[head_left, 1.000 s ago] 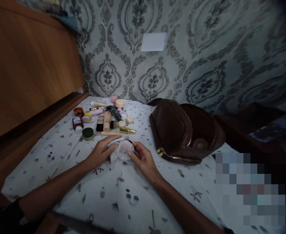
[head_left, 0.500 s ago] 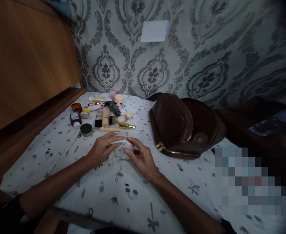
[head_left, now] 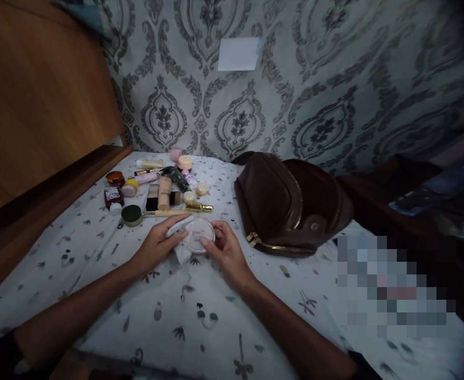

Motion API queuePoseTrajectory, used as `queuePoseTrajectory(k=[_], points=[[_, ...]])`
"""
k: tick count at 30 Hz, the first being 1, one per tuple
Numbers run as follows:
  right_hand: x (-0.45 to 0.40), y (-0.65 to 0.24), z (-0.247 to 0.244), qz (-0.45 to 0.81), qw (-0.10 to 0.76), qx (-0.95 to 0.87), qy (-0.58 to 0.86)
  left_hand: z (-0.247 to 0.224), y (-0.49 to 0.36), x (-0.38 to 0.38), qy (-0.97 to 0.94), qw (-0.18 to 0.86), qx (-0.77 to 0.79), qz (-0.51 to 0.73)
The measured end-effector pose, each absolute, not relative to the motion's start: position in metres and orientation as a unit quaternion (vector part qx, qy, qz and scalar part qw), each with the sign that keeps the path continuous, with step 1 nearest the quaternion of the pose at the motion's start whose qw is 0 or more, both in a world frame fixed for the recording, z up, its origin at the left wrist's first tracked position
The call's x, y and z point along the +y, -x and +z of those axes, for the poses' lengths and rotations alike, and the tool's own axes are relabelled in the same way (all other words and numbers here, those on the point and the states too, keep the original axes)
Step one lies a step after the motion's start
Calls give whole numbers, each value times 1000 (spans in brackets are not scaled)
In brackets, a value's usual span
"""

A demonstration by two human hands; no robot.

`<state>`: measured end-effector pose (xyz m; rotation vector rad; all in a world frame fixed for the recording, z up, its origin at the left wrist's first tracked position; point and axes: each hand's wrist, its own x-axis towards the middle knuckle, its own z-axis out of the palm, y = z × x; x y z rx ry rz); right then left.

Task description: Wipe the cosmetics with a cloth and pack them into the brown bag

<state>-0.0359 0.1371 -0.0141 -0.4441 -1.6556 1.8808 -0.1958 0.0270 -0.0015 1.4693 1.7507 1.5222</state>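
Observation:
Between both hands, over the patterned cloth, is a round, flat, clear-rimmed compact (head_left: pixel 200 236) with a pale face turned up towards me. My right hand (head_left: pixel 228 252) grips its right edge, thumb on top and fingers behind. My left hand (head_left: pixel 159 244) is closed on a crumpled white tissue (head_left: pixel 183 255), which sticks out below the thumb and along the fingers. The left thumb rests at the compact's left edge. Just beyond my hands lie a makeup brush (head_left: pixel 164 213), a gold tube (head_left: pixel 198 207) and a dark green round tin (head_left: pixel 132 215).
Several cosmetics, among them a beige tube (head_left: pixel 164 192) and a dark red bottle (head_left: pixel 114 197), are grouped at the back left. A brown leather bag (head_left: pixel 271 206) stands open on the right. A wooden cabinet (head_left: pixel 45 105) borders the left side; patterned wallpaper (head_left: pixel 239 121) rises behind.
The compact has tilted up, so its round face shows more fully. More of the white tissue now hangs below my left hand. The whole view has shifted slightly.

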Motion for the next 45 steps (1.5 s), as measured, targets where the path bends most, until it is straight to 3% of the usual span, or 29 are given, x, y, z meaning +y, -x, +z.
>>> queuePoseTrajectory(k=[8,12,21,37,45], points=[[140,30,-2,526,298,-777,173,3,197,21,-671,70,579,458],[140,29,-2,550,295,-763,170,3,195,19,-671,58,583,455],[141,33,-7,673,298,-656,164,4,196,19,-567,153,653,479],[142,33,-15,567,309,-752,135,2,196,19,-600,120,633,474],[141,34,-16,630,301,-703,138,2,195,19,-605,95,632,474]])
